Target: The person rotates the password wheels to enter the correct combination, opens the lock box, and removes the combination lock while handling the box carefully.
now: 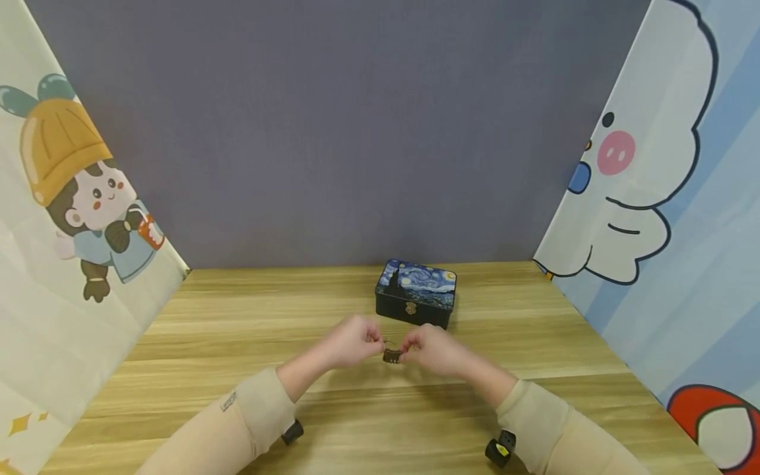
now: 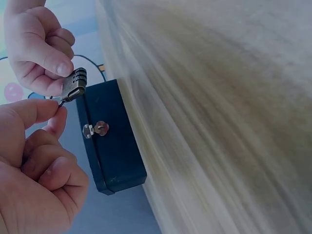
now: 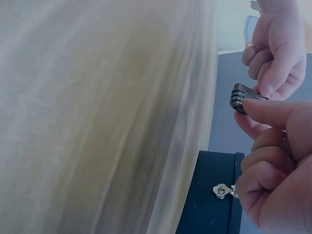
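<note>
A small dark bronze combination padlock (image 1: 392, 357) with number dials is held between both hands above the table. My left hand (image 1: 355, 341) pinches its thin shackle between thumb and forefinger, as the left wrist view shows. The padlock body (image 3: 239, 97) is gripped at its side by the thumb and forefinger of my right hand (image 1: 438, 349). Just beyond the hands stands a dark box (image 2: 114, 151) whose lid (image 1: 418, 284) bears a blue swirling night-sky picture. A metal clasp (image 2: 101, 128) sits on its front. The lid is down.
The wood-grain table (image 1: 237, 310) ends at a grey back panel (image 1: 356, 132). Cartoon-printed curtains flank it, one on the left (image 1: 35, 316) and one on the right (image 1: 671, 310). Black wrist-camera pieces (image 1: 500, 450) hang under the sleeves.
</note>
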The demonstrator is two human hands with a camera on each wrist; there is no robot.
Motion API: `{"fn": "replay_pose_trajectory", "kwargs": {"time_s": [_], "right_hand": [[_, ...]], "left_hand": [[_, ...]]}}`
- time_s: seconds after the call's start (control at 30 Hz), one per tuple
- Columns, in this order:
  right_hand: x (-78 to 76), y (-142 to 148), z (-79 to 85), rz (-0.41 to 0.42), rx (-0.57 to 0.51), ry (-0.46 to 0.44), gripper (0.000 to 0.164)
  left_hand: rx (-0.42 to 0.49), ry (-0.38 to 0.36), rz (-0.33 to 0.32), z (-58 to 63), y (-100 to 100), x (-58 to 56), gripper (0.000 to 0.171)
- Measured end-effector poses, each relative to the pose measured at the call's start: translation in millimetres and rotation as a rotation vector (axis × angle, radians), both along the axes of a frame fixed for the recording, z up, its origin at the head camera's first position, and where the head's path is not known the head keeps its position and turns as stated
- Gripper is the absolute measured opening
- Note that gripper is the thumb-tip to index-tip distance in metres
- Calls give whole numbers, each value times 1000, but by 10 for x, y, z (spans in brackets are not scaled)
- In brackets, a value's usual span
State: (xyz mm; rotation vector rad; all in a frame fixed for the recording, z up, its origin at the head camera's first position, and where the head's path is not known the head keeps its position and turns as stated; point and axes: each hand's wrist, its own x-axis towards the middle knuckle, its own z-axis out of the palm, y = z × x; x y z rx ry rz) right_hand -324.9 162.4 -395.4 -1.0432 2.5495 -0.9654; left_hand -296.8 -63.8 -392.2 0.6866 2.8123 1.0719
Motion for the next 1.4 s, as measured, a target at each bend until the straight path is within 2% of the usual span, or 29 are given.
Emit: {"fn": "replay_pose_trajectory", "kwargs": {"time_s": [0.17, 0.43, 0.67, 0.77, 0.9, 1.03, 1.23, 1.4], "right_hand": [[32, 4, -40, 36, 15, 53, 5], [103, -21, -100, 66, 43, -15, 6], [133, -59, -148, 66, 21, -83, 9], [128, -64, -166, 59, 18, -119, 9], [106, -61, -197, 59, 25, -138, 9], [84, -73, -214, 70, 39, -132, 11], [69, -112, -192, 77, 53, -124, 14], [46, -149, -186, 65, 94, -97, 17]], "left_hand": [[-1, -20, -29, -27, 0, 50, 14], [-20, -59, -62, -102, -2, 115, 16], [-85, -83, -54, -155, -6, 128, 29], [-92, -98, -48, -169, 0, 138, 28], [-96, -97, -48, -184, 8, 137, 17], [-101, -111, -35, -200, 4, 121, 19], [-108, -135, -7, -235, -12, 94, 36], [-145, -134, 5, -260, -13, 59, 42]]}}
